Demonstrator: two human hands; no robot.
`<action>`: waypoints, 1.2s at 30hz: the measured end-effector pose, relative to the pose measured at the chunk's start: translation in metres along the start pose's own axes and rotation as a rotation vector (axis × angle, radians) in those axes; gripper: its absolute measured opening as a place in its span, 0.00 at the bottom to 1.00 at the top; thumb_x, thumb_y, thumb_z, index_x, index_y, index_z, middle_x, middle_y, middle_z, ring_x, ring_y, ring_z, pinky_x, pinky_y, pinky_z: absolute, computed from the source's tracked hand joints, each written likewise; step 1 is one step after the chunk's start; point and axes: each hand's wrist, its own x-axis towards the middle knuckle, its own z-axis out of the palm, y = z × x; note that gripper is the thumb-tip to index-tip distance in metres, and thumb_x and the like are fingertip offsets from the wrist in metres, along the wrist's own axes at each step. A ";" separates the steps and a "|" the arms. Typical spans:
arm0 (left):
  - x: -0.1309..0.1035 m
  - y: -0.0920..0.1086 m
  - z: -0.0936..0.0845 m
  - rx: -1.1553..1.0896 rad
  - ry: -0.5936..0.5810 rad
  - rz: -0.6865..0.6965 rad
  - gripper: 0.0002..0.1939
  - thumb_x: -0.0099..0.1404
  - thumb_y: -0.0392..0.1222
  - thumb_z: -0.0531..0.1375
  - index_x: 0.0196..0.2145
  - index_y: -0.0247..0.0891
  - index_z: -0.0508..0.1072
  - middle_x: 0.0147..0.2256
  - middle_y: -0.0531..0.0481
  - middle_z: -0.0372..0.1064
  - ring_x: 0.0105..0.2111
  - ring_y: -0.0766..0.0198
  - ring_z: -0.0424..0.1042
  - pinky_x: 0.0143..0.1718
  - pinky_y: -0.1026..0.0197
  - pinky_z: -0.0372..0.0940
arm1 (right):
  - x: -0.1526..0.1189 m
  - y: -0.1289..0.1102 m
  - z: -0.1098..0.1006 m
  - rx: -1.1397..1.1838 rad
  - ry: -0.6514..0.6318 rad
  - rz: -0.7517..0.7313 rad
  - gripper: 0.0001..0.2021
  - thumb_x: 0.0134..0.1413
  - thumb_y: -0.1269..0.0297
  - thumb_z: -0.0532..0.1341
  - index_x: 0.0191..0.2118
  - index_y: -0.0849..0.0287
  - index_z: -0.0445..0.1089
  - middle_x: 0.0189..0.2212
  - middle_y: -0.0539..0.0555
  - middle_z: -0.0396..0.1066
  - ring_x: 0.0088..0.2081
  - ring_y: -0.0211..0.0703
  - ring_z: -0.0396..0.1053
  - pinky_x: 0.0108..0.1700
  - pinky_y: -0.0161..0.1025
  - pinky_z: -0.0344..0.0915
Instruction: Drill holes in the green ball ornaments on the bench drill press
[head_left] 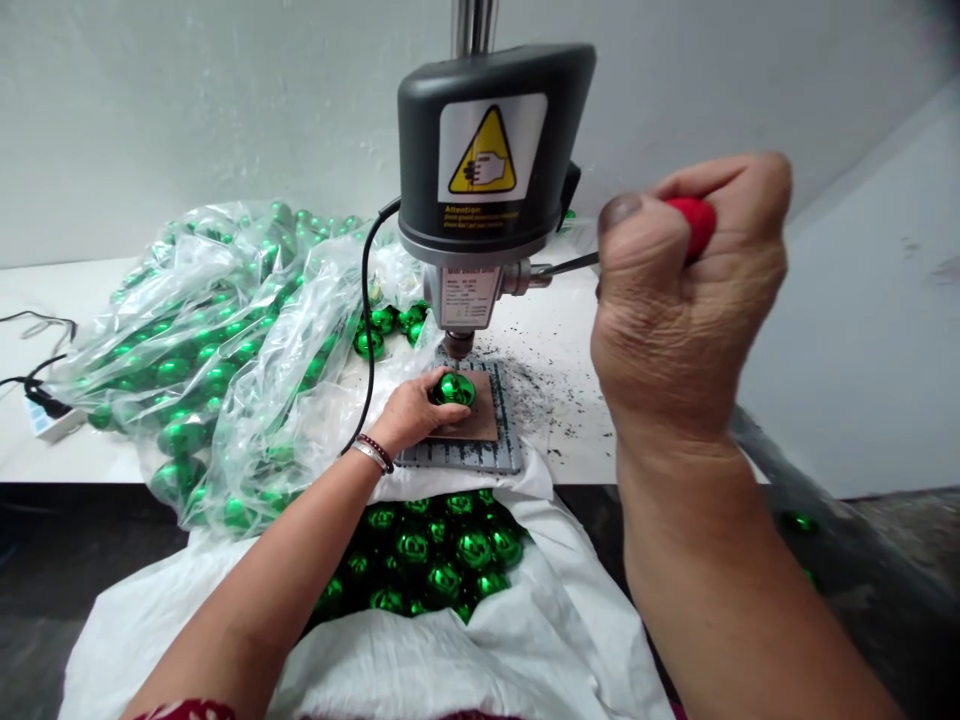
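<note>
My left hand grips a shiny green ball ornament, thumb and fingers around its sides. The ball rests on a brown board over the ridged grey base of a bench drill press. Just above the ball is the drill chuck; whether the bit touches the ball I cannot tell. On the right, my right hand is closed around the red knob of the drill's feed lever.
Clear plastic bags full of green balls cover the table's left side. More balls lie in a white sack at the front. Dark shavings litter the white table. A black cable hangs beside the drill; a power strip sits far left.
</note>
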 end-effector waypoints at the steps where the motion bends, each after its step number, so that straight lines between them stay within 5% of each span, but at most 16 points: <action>1: 0.000 0.000 0.000 -0.003 -0.001 0.009 0.27 0.51 0.45 0.67 0.50 0.38 0.74 0.37 0.52 0.76 0.38 0.60 0.72 0.43 0.61 0.66 | 0.000 0.000 0.000 -0.001 -0.001 0.001 0.08 0.58 0.61 0.52 0.32 0.61 0.57 0.28 0.44 0.55 0.30 0.22 0.54 0.37 0.29 0.55; 15: 0.001 -0.009 0.003 0.035 0.027 -0.004 0.32 0.51 0.48 0.69 0.54 0.40 0.72 0.40 0.48 0.76 0.41 0.54 0.74 0.47 0.56 0.66 | -0.026 0.008 -0.003 -0.194 0.096 -0.077 0.06 0.57 0.64 0.53 0.31 0.61 0.60 0.27 0.46 0.62 0.29 0.25 0.59 0.34 0.31 0.59; 36: 0.000 -0.009 0.002 0.076 0.016 0.031 0.30 0.52 0.48 0.68 0.53 0.40 0.72 0.41 0.49 0.77 0.42 0.55 0.74 0.46 0.57 0.67 | -0.054 0.030 0.007 -0.119 0.199 -0.218 0.02 0.54 0.71 0.55 0.33 0.62 0.58 0.27 0.45 0.59 0.26 0.23 0.56 0.29 0.26 0.55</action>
